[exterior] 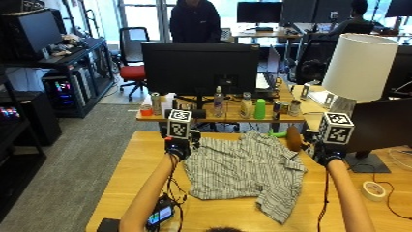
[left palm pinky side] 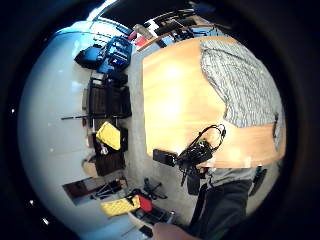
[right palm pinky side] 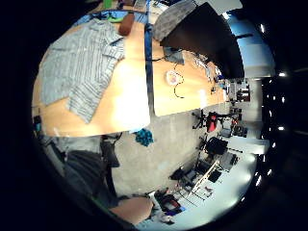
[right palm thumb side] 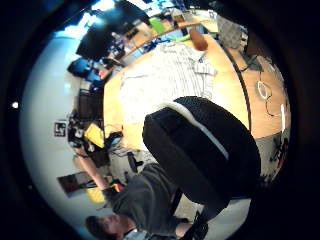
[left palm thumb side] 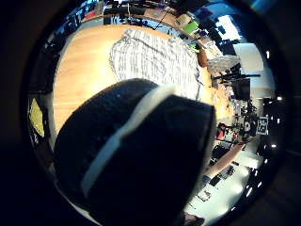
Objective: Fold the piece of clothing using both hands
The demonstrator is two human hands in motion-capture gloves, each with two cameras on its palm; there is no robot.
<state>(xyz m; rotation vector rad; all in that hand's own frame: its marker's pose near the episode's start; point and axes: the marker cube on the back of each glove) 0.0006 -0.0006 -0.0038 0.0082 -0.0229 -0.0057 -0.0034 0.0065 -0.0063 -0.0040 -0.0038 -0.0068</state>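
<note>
The grey-and-white striped short-sleeved shirt (exterior: 248,171) lies spread flat at the centre of the light wooden table (exterior: 128,186), unfolded; all folds remain. Left hand (exterior: 177,147) hovers at ten o'clock of it, right hand (exterior: 328,154) at three o'clock; whether fingers are curled, I cannot tell.

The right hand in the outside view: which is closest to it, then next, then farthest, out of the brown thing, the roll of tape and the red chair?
From the right hand:
1. Brown object, just beside it, toward the shirt.
2. Roll of tape, at the table's right edge, nearer the person.
3. Red chair, far off at the back left.
</note>
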